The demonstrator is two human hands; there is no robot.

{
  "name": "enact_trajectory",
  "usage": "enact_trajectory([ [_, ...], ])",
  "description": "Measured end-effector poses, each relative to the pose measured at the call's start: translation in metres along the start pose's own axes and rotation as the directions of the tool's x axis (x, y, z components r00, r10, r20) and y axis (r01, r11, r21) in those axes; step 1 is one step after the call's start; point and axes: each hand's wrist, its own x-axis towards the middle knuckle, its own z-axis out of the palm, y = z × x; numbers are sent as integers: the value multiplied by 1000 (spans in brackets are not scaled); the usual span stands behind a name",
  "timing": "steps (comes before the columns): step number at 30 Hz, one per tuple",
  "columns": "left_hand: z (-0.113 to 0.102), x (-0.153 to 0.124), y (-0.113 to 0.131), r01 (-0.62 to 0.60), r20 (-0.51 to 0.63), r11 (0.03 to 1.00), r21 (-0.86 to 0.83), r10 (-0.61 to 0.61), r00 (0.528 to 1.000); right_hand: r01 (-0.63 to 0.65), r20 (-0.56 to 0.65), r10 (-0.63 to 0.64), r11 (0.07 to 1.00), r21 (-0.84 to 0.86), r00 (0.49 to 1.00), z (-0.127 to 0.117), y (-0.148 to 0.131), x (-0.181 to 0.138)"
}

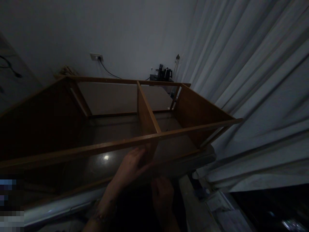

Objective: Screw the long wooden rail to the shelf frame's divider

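A wooden frame (103,146) with upright side panels and one divider panel (147,112) stands on a dark, glossy surface in front of me. My left hand (131,162) reaches under the near rail, its thumb spread away from its fingers. The fingertips are at the left face of the divider, near its front edge; whether they press on it is hard to see. My right hand (163,190) is lower and to the right, close to my body, with the fingers curled. Anything inside that hand is hidden in the dim light.
A white curtain (253,80) hangs along the right side. At the back, a black kettle (167,74) stands near the wall, and a cord runs from a wall socket (96,57). Pale boxes (222,206) lie low at the right.
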Motion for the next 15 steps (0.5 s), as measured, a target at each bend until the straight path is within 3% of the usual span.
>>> enact_trajectory([
  [5, 0, 0, 1, -30, -7, 1000, 1, 30, 1000, 81, -71, -91, 987, -139, 993, 1, -5, 2],
  [10, -1, 2, 3, -36, -18, 999, 38, 37, 999, 18, -107, -30, 994, -112, 994, 6, -11, -1],
  [15, -1, 1, 2, -36, 1, 999, 22, 36, 999, -86, -99, 88, 996, 23, 991, 6, -17, -2],
])
